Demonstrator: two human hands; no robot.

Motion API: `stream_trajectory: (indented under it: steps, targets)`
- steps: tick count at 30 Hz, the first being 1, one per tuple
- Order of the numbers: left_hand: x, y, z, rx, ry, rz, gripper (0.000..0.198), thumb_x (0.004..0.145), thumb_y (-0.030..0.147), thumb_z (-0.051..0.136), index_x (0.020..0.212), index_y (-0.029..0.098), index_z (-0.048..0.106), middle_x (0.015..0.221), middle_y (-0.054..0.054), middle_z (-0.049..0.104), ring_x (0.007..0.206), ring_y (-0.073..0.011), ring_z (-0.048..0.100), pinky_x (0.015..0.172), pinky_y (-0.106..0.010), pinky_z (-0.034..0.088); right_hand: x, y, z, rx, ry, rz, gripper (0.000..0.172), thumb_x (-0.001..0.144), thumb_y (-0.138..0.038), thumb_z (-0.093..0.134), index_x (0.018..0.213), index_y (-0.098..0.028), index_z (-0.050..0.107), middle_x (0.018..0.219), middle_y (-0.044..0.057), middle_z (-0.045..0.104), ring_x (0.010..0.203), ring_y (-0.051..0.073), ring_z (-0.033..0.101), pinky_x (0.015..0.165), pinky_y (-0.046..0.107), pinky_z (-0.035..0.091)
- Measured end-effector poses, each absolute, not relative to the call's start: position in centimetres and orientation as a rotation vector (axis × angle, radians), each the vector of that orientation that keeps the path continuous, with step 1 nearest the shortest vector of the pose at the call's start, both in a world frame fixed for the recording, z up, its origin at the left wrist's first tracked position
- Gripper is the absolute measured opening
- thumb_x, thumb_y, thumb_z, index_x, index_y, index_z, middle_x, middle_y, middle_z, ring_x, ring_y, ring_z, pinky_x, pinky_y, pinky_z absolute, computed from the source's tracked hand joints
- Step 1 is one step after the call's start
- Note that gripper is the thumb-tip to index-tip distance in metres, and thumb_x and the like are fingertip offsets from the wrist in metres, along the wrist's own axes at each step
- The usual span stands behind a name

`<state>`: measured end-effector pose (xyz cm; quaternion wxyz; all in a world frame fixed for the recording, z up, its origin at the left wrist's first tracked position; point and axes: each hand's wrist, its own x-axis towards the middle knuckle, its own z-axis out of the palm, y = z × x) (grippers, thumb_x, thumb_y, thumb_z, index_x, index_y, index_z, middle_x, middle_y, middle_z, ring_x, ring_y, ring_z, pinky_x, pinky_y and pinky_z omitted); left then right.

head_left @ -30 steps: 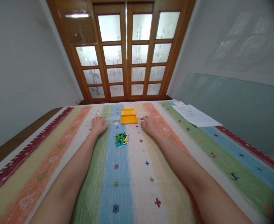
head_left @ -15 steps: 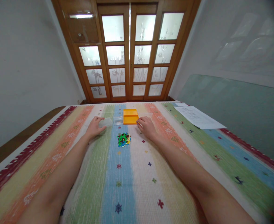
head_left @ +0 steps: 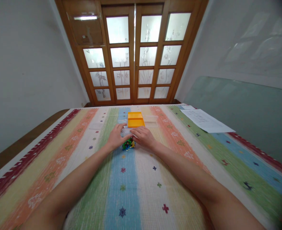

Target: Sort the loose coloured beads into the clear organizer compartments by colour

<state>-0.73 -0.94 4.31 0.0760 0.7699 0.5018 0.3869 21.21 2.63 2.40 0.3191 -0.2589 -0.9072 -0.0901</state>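
Note:
My left hand [head_left: 117, 139] is closed around the left side of a clear plastic container [head_left: 126, 131], its thumb low and its fingers toward the far side. Just in front lies a small pile of toy bricks [head_left: 128, 144] in green, blue, yellow and dark red, partly covered by my hands. My right hand [head_left: 144, 136] comes in from the right with bent fingers close together. Its fingertips are at the container's right edge, above the pile; whatever they pinch is hidden. Directly behind the hands stands an open orange box [head_left: 136, 122] with two sections.
Another clear container [head_left: 152, 121] sits right of the orange box. A faint transparent piece [head_left: 96, 126] lies to the left. Printed paper [head_left: 205, 121] rests at the right on the striped tablecloth [head_left: 129, 198]. Wooden glazed doors [head_left: 134, 73] stand beyond the table.
My left hand has carried the clear container rightward to the pile's far side. My right hand has moved left and nearer, away from the orange box, to meet it.

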Motion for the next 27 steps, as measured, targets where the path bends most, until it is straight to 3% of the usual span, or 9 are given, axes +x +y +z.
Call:
stream_trajectory:
  steps: [9,14,18,21,27]
  targets:
    - [0.6,-1.3,3.8,2.076,1.657,1.276,0.05,0.089,0.045,0.071,0.131,0.024,0.057,0.125,-0.009,0.065,0.106,-0.0235,0.065,0.096,-0.038,0.052,20.6,2.8,1.6,-0.765,-2.338,-0.319,0.024,0.105,-0.02,0.046,0.112,-0.018,0.069,0.094,0.009,0.074,0.085,0.02,0.066,0.078,0.031,0.047]
    - [1.3,-1.6,3.5,2.062,1.583,1.252,0.063,0.085,0.044,0.074,0.139,0.022,0.05,0.125,-0.011,0.064,0.102,-0.0229,0.065,0.096,-0.039,0.052,21.0,3.3,1.5,-0.949,-2.285,-0.324,0.028,0.106,-0.018,0.041,0.112,-0.017,0.068,0.086,0.009,0.07,0.079,0.02,0.062,0.073,0.029,0.045]
    - [1.0,-1.6,3.6,2.086,1.405,1.262,0.075,0.082,0.036,0.076,0.148,0.024,0.043,0.128,-0.011,0.063,0.107,-0.0227,0.065,0.1,-0.041,0.052,22.0,3.9,2.1,-1.042,-2.154,-0.218,0.033,0.107,-0.021,0.037,0.122,-0.018,0.067,0.095,0.011,0.072,0.087,0.022,0.065,0.079,0.03,0.048]
    - [0.2,-1.3,3.9,2.133,1.227,1.227,0.07,0.082,0.026,0.071,0.147,0.026,0.045,0.138,-0.011,0.058,0.116,-0.0237,0.063,0.105,-0.043,0.051,22.7,4.4,2.5,-1.061,-2.006,-0.077,0.036,0.108,-0.025,0.036,0.126,-0.019,0.066,0.11,0.012,0.074,0.097,0.024,0.068,0.087,0.033,0.051]
    - [-1.5,0.0,4.1,2.159,1.106,1.128,0.068,0.079,0.017,0.061,0.146,0.025,0.052,0.133,-0.009,0.063,0.119,-0.0224,0.062,0.108,-0.042,0.051,23.1,5.4,2.0,-1.013,-1.939,0.186,0.035,0.107,-0.035,0.04,0.122,-0.02,0.068,0.107,0.009,0.076,0.095,0.023,0.07,0.084,0.031,0.052]
